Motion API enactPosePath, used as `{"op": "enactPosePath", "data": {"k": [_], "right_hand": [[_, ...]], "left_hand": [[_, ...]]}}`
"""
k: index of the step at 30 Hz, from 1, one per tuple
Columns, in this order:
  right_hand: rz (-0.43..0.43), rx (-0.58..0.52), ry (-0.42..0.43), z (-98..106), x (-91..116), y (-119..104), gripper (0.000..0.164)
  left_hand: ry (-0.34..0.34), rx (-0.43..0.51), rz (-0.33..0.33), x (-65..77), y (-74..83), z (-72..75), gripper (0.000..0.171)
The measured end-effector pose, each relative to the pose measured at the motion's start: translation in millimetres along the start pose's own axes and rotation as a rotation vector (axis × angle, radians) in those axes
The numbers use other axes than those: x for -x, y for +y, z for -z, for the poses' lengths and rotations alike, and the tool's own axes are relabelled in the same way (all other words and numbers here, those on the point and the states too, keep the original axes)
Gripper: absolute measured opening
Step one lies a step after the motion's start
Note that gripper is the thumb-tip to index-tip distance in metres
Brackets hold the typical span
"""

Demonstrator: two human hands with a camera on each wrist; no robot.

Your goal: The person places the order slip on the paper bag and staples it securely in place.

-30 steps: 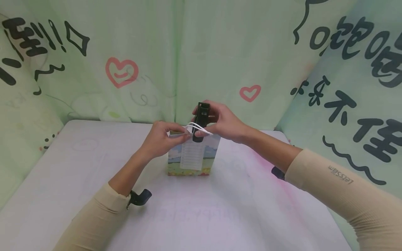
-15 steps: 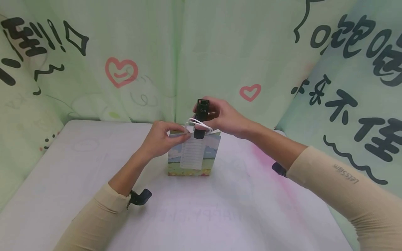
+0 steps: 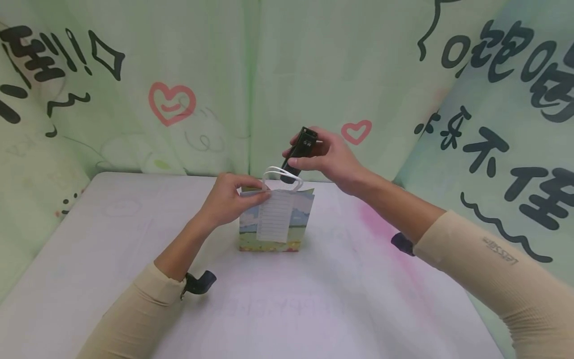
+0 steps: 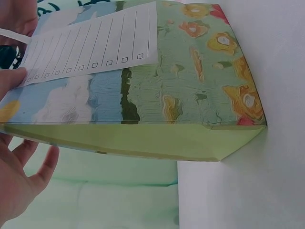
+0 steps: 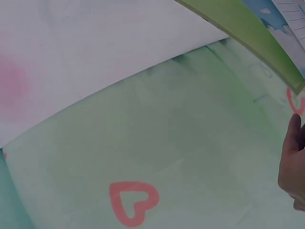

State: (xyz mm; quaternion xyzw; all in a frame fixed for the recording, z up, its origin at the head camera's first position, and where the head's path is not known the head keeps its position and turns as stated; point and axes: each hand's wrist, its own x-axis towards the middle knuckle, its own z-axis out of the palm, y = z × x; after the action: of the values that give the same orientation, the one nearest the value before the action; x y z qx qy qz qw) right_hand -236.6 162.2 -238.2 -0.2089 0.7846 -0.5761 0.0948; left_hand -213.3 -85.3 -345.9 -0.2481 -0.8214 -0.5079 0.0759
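A small paper gift bag point(image 3: 299, 234) with a painted meadow print stands upright on the table. Over its front hangs a white lined checklist sheet point(image 3: 272, 219). My left hand point(image 3: 228, 199) pinches the sheet and the bag together at the top rim; its thumb point(image 4: 10, 80) lies on the sheet in the left wrist view. Above the rim, my right hand point(image 3: 329, 162) grips a black, long, narrow device point(image 3: 301, 149) with small pale marks, tilted, its lower end beside the white cord handles point(image 3: 271, 170). The device's exact kind cannot be told.
The table point(image 3: 269, 309) has a white cover with faint pink patches. Green printed curtains point(image 3: 314, 65) enclose it behind and at both sides. Black wrist mounts point(image 3: 200, 282) show at both sleeves.
My right hand has lifted the black device up and to the right, and tilted it, away from the sheet. The left hand and the bag have hardly moved.
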Motion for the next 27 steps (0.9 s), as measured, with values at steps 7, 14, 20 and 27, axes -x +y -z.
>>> {"op": "enactPosePath", "data": {"k": [7,14,20,27], "right_hand": [[-0.024,-0.004,0.116,8.3,7.3,3.3,0.036],[-0.078,-0.095,0.258,22.4,20.9,20.7,0.046],[-0.168,-0.054,0.352,34.7,40.7,38.6,0.031],[-0.441,0.211,0.406,35.2,67.8,66.5,0.050]], "left_hand": [[-0.002,0.001,0.021,1.3,2.2,0.1,0.019],[-0.007,0.002,0.028,1.5,1.2,-0.3,0.019],[-0.012,0.011,0.023,1.7,0.7,0.1,0.018],[-0.008,0.012,0.010,0.7,1.0,0.7,0.017]]}}
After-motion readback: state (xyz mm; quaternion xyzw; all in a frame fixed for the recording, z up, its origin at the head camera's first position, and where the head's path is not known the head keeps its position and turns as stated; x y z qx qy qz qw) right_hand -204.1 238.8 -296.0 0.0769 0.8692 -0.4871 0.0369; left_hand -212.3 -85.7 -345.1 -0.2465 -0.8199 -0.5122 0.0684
